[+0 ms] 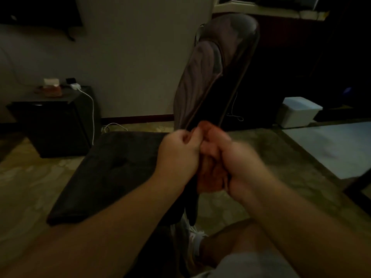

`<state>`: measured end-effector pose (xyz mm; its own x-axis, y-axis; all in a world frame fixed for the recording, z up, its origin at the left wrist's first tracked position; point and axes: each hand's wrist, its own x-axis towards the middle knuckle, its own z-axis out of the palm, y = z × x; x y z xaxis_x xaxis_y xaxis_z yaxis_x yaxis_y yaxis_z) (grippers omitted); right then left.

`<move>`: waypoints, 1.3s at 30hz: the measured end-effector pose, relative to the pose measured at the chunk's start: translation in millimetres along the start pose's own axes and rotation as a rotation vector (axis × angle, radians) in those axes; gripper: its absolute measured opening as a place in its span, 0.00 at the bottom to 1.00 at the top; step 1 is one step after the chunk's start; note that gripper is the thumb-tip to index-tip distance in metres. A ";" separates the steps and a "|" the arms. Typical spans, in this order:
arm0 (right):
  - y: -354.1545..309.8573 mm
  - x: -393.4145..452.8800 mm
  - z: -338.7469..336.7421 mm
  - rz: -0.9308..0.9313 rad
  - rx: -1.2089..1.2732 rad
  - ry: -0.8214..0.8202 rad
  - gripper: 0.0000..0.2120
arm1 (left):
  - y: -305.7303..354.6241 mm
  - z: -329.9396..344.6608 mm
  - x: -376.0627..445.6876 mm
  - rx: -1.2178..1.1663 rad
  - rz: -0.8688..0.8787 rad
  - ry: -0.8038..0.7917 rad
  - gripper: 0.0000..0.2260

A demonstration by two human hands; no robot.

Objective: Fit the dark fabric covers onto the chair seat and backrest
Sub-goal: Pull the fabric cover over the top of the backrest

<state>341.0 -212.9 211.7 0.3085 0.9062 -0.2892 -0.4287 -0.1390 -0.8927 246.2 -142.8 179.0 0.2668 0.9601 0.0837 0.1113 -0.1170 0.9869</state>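
On marbled floor (30,177), dim room, both hands' fingers (192,135) gripping backrest cover (196,81), seat (104,173) beside.

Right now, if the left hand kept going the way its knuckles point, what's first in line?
Most likely the stretched cover edge it grips, then the backrest just past it. The left hand points up and away; depth is unclear, the frame is dim and blurred.
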 end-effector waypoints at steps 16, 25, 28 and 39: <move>59.9 66.6 -46.9 0.033 -0.035 0.245 0.05 | -85.1 45.4 12.3 -0.228 -0.331 -0.096 0.15; 64.7 148.0 -71.0 -0.130 0.045 0.140 0.17 | -117.4 16.9 16.2 0.130 -0.312 -0.194 0.14; 111.7 149.9 -63.2 -0.072 0.035 0.157 0.08 | -164.7 -55.8 26.5 0.561 -0.261 -0.225 0.16; 180.0 149.9 -33.9 0.303 0.032 0.004 0.30 | -280.2 -112.9 -7.8 1.328 -0.409 -0.603 0.38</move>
<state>338.9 -115.6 -4.0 0.1656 0.8241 -0.5417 -0.5279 -0.3899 -0.7545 104.8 -88.8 -82.5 0.3086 0.7763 -0.5497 0.9419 -0.3300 0.0628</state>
